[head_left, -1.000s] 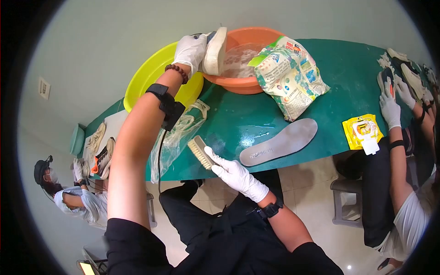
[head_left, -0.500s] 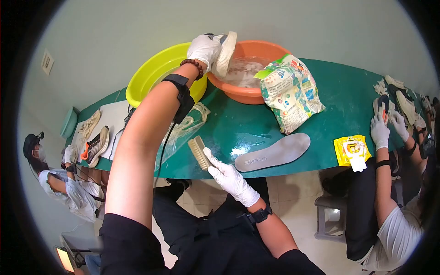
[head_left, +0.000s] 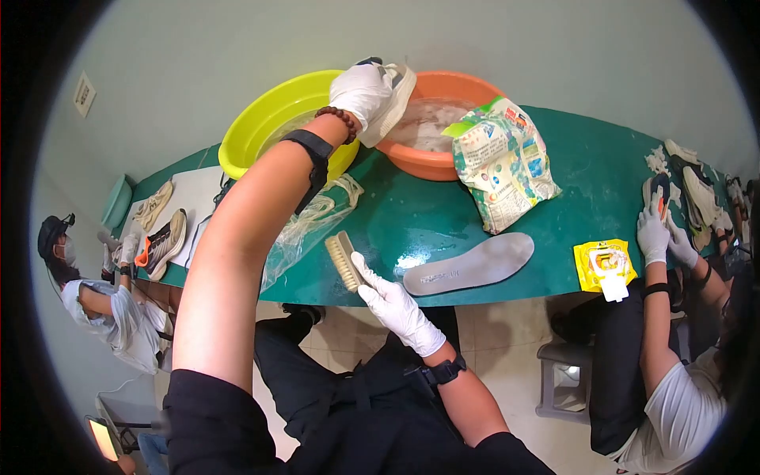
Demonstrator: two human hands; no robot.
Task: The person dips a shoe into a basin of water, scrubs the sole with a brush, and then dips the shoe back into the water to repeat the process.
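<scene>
White shoe [head_left: 388, 91]; orange basin [head_left: 443, 162]; yellow-green basin [head_left: 261, 131] beside it; dark green tabletop [head_left: 602, 166]; grey insole [head_left: 469, 264]; white gloves.

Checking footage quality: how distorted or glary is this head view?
Head view: strong fisheye bows the green table; black vignette rings the frame; wet glare beside the insole; left hand, shoe, right hand and brush look sharp.

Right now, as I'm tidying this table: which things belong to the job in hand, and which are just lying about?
In hand: white shoe in left hand, brush in right hand, orange basin.
Lying about: grey insole, printed bag, yellow packet, yellow basin, plastic bag.
</scene>
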